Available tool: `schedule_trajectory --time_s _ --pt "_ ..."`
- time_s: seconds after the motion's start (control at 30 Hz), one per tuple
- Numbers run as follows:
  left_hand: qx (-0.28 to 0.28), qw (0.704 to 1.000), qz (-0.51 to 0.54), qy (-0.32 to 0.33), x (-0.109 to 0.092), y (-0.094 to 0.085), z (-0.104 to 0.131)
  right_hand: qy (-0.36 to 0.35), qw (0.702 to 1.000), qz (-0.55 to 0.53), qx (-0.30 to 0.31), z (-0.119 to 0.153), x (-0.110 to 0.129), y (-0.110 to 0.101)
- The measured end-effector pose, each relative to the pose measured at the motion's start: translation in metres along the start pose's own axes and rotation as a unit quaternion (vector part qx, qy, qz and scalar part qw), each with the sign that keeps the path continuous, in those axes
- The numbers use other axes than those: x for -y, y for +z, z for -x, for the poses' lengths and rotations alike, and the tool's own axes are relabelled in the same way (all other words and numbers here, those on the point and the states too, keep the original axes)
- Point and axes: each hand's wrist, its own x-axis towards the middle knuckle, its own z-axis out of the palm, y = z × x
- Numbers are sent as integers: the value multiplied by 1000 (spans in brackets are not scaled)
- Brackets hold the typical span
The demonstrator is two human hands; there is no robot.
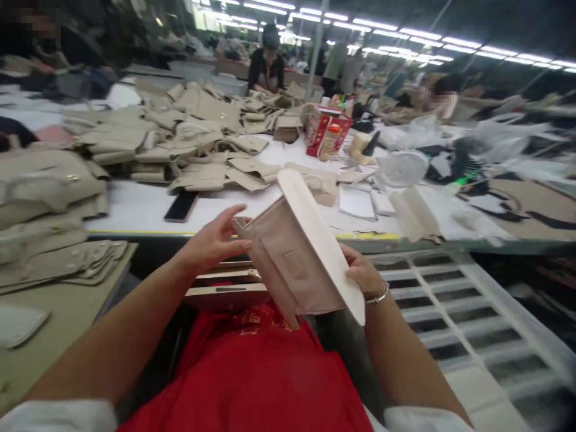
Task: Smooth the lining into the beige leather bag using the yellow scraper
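Note:
In front of my red apron (265, 372) I hold an unfinished handbag piece (294, 264) at a tilt. Its pinkish-beige lining side carries a small rectangular patch, and a long cream panel (321, 240) runs along its upper right edge. My right hand (363, 273) is closed on that panel's right side, thumb on top, the other fingers partly hidden behind. At the left corner of the bag piece, my left hand (218, 237) has thumb and fingers apart around the edge; whether they touch it I cannot tell. Below lies a cream part with a metal clasp (254, 274).
Piles of beige bag parts (180, 132) cover the white worktable (135, 207). A phone (181, 206) lies near its edge. Behind are a red box (326, 132) and a clear round container (402, 167). A slatted white rack (454, 300) stands right. Other people (266, 66) work beyond.

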Motion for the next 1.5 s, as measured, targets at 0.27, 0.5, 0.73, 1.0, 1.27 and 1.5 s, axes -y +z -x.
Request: schedule_trajectory --time_s 0.27,0.5,0.73,1.0,1.27,1.5 --pt "-196 979 -65 2 -3 -37 18 -112 924 362 46 -71 17 66" --pt "-236 961 -144 -31 33 -52 46 -216 786 580 -6 -84 -25 107" --pt "-118 965 -232 -32 94 -66 75 -234 674 698 51 -72 -40 92" --pt "-360 924 -21 -127 137 -77 99 -269 600 736 163 -87 -43 127" --pt "-320 932 -27 -170 149 -61 107 -280 545 763 206 -98 -55 131" --pt "-246 942 -117 -195 154 -59 94 -273 518 779 224 -87 -53 134"
